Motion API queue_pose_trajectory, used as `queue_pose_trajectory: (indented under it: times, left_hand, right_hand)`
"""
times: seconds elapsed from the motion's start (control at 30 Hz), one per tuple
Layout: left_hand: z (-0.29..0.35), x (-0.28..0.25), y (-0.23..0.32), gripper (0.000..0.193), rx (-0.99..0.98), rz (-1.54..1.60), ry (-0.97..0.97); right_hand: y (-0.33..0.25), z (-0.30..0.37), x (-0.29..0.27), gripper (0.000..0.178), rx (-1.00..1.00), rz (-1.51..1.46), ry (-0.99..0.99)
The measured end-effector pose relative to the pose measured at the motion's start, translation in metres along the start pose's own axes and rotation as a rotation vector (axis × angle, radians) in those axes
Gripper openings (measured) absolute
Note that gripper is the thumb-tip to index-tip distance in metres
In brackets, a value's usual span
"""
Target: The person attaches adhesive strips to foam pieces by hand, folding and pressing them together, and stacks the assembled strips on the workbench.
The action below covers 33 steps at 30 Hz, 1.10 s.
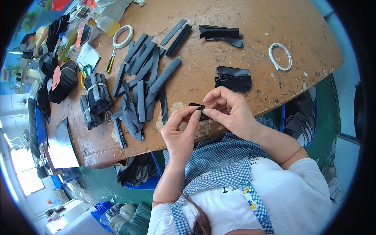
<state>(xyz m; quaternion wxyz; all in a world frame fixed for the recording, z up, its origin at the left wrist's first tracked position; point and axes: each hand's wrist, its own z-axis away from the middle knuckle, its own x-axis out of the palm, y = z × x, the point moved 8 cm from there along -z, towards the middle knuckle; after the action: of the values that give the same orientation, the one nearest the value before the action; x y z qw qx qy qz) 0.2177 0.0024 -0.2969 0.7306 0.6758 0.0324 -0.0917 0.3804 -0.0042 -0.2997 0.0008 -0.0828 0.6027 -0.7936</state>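
The left hand [180, 131] pinches a small black strip [197, 105] between thumb and fingers, its forearm rising from the near side with the wrist bent a little right. The right hand [231, 111] slants in from the right, elbow bent, index finger arched and thumb tip at the strip; whether it grips cannot be told. The strip is above the near edge of the table [270, 92], between a pile of grey strips [141, 102] on the left and a black stack [234, 79] farther right.
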Motion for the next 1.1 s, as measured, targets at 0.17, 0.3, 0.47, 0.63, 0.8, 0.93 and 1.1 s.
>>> queue_pose_trajectory:
  times: [0.17,0.3,0.47,0.63,0.8,0.93,1.1]
  left_hand:
    - [0.003,0.003,-0.003,0.013,-0.178,0.179,0.058]
    - [0.005,0.007,-0.009,0.013,-0.238,0.206,0.049]
    - [0.005,0.012,-0.008,0.014,-0.233,0.220,0.058]
    - [0.004,0.016,-0.006,0.016,-0.223,0.223,0.062]
    - [0.003,0.029,-0.006,0.015,-0.223,0.239,0.049]
    - [-0.002,0.047,-0.002,0.015,-0.251,0.191,0.019]
    - [-0.016,0.084,0.018,0.017,-0.145,0.113,-0.159]
  right_hand:
    - [-0.003,0.005,-0.011,0.019,-0.068,0.091,0.021]
    - [0.000,0.008,-0.016,0.019,-0.041,0.087,0.005]
    - [-0.001,0.009,-0.022,0.017,-0.029,0.076,0.018]
    - [-0.002,0.008,-0.029,0.015,-0.078,0.125,0.021]
    - [-0.005,0.009,-0.040,0.010,-0.058,0.124,0.042]
    - [-0.017,0.013,-0.052,0.008,-0.197,0.237,0.025]
    - [-0.029,0.018,-0.081,0.013,-0.239,0.343,0.027]
